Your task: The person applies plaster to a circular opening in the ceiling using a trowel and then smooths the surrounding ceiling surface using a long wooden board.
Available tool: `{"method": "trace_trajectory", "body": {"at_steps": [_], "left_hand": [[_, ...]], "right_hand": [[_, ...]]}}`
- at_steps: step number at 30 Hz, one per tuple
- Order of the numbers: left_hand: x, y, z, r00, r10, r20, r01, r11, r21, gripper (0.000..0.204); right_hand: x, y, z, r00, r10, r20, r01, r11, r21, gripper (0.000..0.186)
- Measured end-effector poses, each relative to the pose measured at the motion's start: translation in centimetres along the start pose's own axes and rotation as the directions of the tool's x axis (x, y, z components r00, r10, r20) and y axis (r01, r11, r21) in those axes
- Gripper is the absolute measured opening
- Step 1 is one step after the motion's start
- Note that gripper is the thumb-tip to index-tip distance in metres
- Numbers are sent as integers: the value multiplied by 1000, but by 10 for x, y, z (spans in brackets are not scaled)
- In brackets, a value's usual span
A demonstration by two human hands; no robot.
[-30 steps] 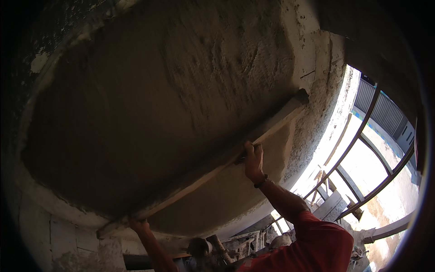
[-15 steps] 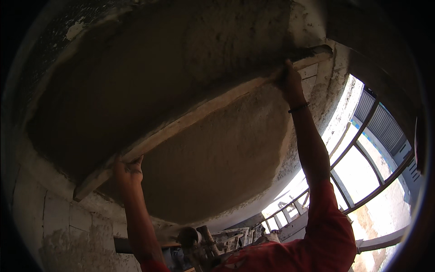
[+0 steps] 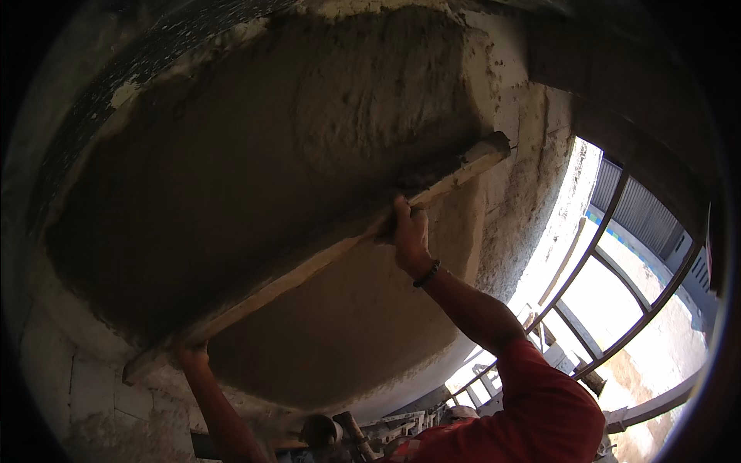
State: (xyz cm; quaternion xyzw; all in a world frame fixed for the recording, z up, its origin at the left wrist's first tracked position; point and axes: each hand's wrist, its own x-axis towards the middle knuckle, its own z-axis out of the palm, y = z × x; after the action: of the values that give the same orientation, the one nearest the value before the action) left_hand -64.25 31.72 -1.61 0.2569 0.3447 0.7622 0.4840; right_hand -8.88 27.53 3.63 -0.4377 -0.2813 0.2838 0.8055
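Note:
A long straightedge board (image 3: 297, 276) lies slantwise across wet grey plaster (image 3: 193, 193) on the wall, its right end higher than its left. My left hand (image 3: 191, 356) is closed around the lower edge near the board's left end; its fingers are partly hidden behind the board. Farther right, my right hand (image 3: 413, 238) grips the same edge, thumb up, with a dark band at the wrist. Some dark mortar (image 3: 436, 171) sits along the board's upper side near the right end. Plaster above the board looks rougher towards the right; below it, smoother.
Pale bare blocks (image 3: 93, 386) border the plaster at lower left. To the right, a metal-framed opening (image 3: 594, 309) lets in bright light. A cylindrical container (image 3: 320, 430) and some timber pieces (image 3: 394, 424) are low, beside my red sleeve (image 3: 540, 401).
The board has come down the wall, its right end most. My right hand has moved down and left with it, and my left hand is slightly lower.

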Motion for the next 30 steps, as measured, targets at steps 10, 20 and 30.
{"method": "trace_trajectory", "body": {"at_steps": [10, 20, 30], "left_hand": [[-80, 47, 192, 988, 127, -90, -138, 982, -130, 51], [-121, 90, 301, 1000, -6, 9, 7, 984, -176, 50], [-135, 97, 311, 1000, -4, -11, 3, 989, -147, 58]], "right_hand": [[92, -154, -8, 987, -158, 15, 156, 984, 90, 44], [153, -225, -35, 803, -537, 259, 592, 669, -449, 29], [152, -228, -39, 593, -712, 376, 782, 399, -479, 44]]}}
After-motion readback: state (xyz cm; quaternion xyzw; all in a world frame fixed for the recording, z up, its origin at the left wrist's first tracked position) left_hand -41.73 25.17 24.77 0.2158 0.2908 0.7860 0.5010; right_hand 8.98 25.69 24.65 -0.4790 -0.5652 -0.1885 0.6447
